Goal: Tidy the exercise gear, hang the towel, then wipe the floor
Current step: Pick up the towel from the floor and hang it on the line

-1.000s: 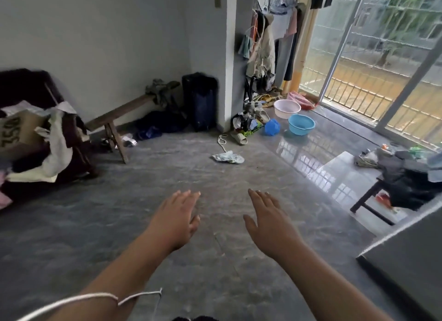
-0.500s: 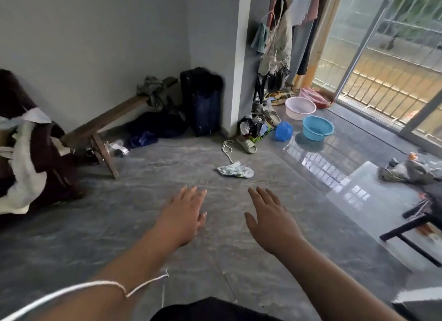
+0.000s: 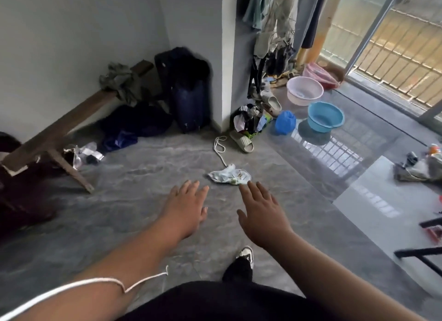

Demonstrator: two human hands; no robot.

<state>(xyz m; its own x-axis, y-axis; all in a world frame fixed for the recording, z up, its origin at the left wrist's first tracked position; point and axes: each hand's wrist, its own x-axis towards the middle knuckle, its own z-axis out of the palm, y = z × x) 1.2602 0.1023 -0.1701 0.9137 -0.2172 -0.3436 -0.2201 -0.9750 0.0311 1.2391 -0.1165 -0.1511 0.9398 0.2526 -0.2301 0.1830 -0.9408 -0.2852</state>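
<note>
Both hands are hanging palm-down over the grey floor (image 3: 119, 213), left hand (image 3: 185, 209) and right hand (image 3: 262, 215) with straight, loosely spread fingers gripping nothing, while the crumpled towel (image 3: 229, 175) is lying just beyond the right fingertips, a white cord (image 3: 220, 148) trailing behind it.

Single head cam, no 2nd view so nothing overlapping. It's looking fwd and down from standing height, facing 12 o'clock toward pillar corner (image 3: 226, 57). Grey floor (image 3: 134, 201) filling mid-frame; both forearms entering from 6 o'clock, close to lens; balcony door (image 3: 394, 45) sitting at 2 o'clock, far.
</note>
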